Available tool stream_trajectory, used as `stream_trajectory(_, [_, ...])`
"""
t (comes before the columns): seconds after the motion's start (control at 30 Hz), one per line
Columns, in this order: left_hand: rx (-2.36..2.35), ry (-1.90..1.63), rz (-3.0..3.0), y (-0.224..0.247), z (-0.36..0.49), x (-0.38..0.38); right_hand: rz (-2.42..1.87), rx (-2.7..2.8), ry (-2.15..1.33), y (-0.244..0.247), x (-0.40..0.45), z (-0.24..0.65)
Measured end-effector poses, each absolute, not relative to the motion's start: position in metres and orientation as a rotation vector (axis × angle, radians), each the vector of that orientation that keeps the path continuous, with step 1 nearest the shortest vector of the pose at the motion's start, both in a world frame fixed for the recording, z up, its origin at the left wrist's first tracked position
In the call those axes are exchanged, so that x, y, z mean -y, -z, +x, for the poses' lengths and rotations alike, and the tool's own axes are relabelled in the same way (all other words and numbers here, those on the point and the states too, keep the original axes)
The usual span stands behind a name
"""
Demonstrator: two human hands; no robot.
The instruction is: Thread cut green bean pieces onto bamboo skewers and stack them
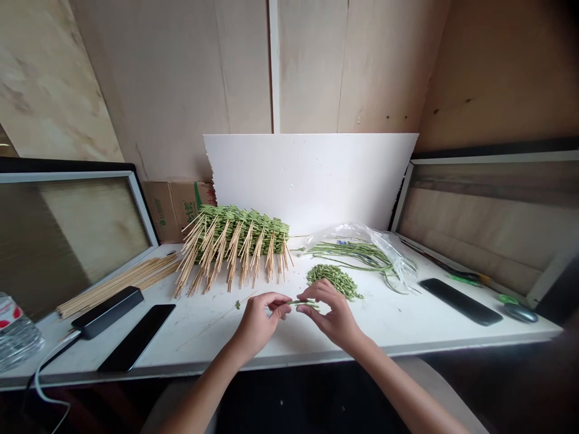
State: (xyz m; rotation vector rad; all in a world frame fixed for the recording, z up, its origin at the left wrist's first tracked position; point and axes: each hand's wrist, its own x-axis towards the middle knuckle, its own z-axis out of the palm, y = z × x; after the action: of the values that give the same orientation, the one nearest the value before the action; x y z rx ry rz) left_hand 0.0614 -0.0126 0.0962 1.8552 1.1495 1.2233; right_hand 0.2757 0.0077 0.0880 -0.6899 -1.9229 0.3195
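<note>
Since the green bean pieces [308,302] look slender, the left hand [261,314] and right hand [333,307] apparently pinch them between fingertips for control, low over the bench [398,328], just in front of a bean pile [333,278] seemingly placed within easy reach.

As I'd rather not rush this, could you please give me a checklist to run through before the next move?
1. Grip: slender green bean pieces held between the fingertips of the left hand and right hand: ok.
2. Whether those held pieces are threaded: cannot tell, too small to make out.
3. Heap of short, cut green beans just beyond the right hand: ok.
4. Thin, bare, tan wooden sticks lying loose at the left: ok.
5. Stack of green beans on tan wooden sticks, clear of both hands: ok.
6. Flat, black, rectangular phone left of the left hand: probably not ok, lying by the white table's front edge.
</note>
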Motion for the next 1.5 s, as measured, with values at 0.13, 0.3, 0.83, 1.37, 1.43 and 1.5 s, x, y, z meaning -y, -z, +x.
stream_trajectory(0.13, [-1.134, -1.203, 1.909, -0.100, 0.066, 0.019, -0.649, 1.962, -0.279, -0.089, -0.005, 0.273])
stream_trajectory(0.3, [-1.042, -1.166, 1.877, -0.093, 0.071, 0.021, -0.621, 1.963, -0.343, -0.086, 0.001, 0.268])
stream_trajectory(0.83, [-0.930, -1.233, 1.488, -0.076, 0.066, 0.002, -1.066, 1.921, -0.211, -0.048, -0.043, 0.298])
stream_trajectory(1.37, [-0.937, -1.401, 1.398, -0.073, 0.065, -0.003, -0.800, 2.010, -0.465, -0.076, -0.005, 0.268])
stream_trajectory(1.43, [-0.923, -1.402, 1.378, -0.074, 0.066, -0.003, -0.800, 1.945, -0.447, -0.075, -0.003, 0.265])
stream_trajectory(1.5, [-0.913, -1.401, 1.358, -0.075, 0.066, -0.002, -0.816, 1.922, -0.417, -0.075, -0.003, 0.265])
